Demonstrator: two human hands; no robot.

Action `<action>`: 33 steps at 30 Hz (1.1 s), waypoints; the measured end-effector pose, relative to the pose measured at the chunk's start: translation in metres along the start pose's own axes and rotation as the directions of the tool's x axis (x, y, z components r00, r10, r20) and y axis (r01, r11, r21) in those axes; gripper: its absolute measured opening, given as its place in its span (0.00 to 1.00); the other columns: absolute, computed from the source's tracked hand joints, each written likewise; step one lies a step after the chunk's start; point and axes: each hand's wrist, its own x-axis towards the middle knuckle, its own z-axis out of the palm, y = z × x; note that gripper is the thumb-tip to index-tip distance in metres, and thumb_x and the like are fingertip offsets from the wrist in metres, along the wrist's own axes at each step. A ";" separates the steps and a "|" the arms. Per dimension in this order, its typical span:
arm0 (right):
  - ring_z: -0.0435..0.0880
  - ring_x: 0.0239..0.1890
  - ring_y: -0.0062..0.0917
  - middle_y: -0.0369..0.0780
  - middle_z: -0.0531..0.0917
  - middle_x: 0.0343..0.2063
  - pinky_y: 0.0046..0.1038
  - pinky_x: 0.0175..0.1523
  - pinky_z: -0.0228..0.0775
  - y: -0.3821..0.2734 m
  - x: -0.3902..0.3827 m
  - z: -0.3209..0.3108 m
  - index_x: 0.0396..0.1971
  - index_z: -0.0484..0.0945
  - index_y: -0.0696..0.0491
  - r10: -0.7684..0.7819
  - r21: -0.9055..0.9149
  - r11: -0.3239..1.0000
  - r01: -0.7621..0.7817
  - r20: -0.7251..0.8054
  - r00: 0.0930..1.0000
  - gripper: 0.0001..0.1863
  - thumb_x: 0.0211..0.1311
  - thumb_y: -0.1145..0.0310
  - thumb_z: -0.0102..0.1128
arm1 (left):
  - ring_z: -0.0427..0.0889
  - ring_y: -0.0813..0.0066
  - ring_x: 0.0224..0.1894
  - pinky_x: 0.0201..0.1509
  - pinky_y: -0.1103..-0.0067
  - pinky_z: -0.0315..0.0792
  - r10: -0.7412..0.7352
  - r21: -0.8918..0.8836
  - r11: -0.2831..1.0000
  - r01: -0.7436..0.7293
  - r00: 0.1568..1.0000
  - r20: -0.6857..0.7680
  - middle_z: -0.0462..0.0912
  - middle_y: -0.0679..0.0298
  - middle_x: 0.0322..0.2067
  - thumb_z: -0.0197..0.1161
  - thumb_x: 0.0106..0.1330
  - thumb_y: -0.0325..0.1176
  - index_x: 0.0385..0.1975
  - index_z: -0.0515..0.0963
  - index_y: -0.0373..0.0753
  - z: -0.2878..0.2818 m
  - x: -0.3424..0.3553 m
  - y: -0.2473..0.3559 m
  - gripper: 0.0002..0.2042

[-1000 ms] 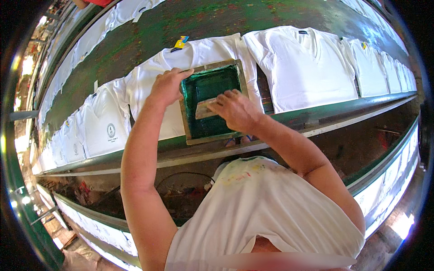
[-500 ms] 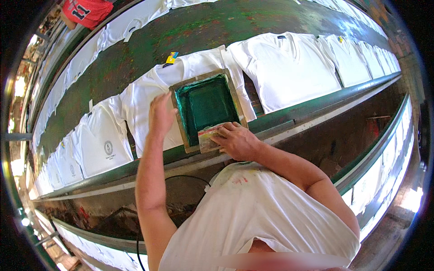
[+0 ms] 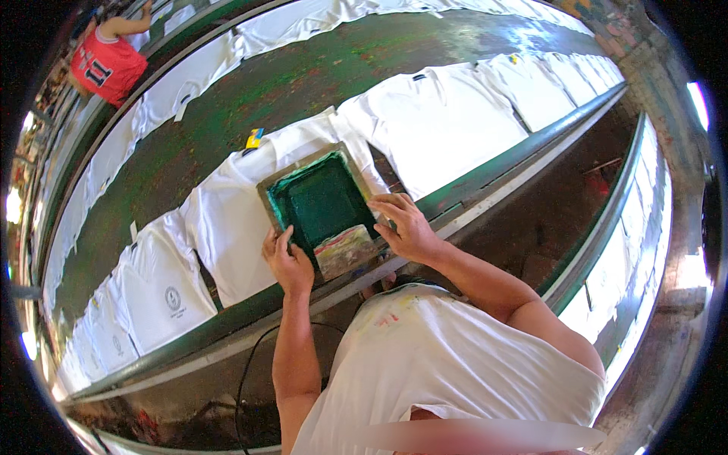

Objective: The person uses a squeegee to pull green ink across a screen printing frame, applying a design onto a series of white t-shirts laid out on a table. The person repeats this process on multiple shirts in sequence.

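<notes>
A wooden-framed printing screen (image 3: 355, 155) with a dark green mesh lies over the front of a white T-shirt (image 3: 227, 205). My left hand (image 3: 292, 262) grips the screen's lower left side, thumb and fingers about its edge. Across from it, my right hand (image 3: 409, 227) has its fingers over the screen's right side and its thumb apart. A squeegee (image 3: 345, 256), pale and smeared with a reddish line, rests against the near end of the screen, with neither hand on it. What lies under the screen is hidden.
White T-shirts (image 3: 440, 125) lie along the long green-stained table (image 3: 303, 76). One at the left bears a round dark emblem (image 3: 173, 298). A cable (image 3: 246, 371) hangs beside me. Another table (image 3: 607, 303) stands at right. A person in a red top (image 3: 106, 64) works at far left.
My right hand has left the squeegee and moved to the screen's right side. My left hand has come down to the lower left side. The whole view has shifted.
</notes>
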 end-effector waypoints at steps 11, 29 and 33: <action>0.87 0.47 0.24 0.44 0.89 0.47 0.33 0.54 0.81 0.047 0.008 0.021 0.75 0.74 0.64 0.373 0.485 0.750 -0.450 0.252 0.893 0.33 0.77 0.66 0.72 | 0.73 0.37 0.73 0.70 0.54 0.74 0.172 0.029 0.985 -0.169 0.969 -0.176 0.72 0.38 0.74 0.61 0.71 0.15 0.59 0.86 0.37 -0.007 -0.018 0.014 0.19; 0.76 0.48 0.12 0.29 0.83 0.57 0.19 0.57 0.72 0.268 -0.021 -0.239 0.81 0.74 0.53 0.562 0.840 0.471 -0.267 -0.053 0.825 0.28 0.88 0.64 0.62 | 0.77 0.48 0.74 0.73 0.60 0.76 0.036 -0.429 0.900 -0.078 0.994 -0.106 0.78 0.44 0.72 0.67 0.72 0.19 0.56 0.87 0.35 0.212 0.059 0.311 0.15; 0.84 0.59 0.19 0.35 0.86 0.65 0.25 0.65 0.77 0.330 -0.038 -0.326 0.81 0.74 0.53 0.683 0.917 0.350 -0.191 -0.110 0.722 0.28 0.87 0.66 0.60 | 0.77 0.44 0.75 0.79 0.58 0.71 0.177 -0.526 0.836 -0.153 0.984 -0.004 0.77 0.41 0.74 0.67 0.79 0.27 0.70 0.80 0.32 0.275 0.077 0.380 0.22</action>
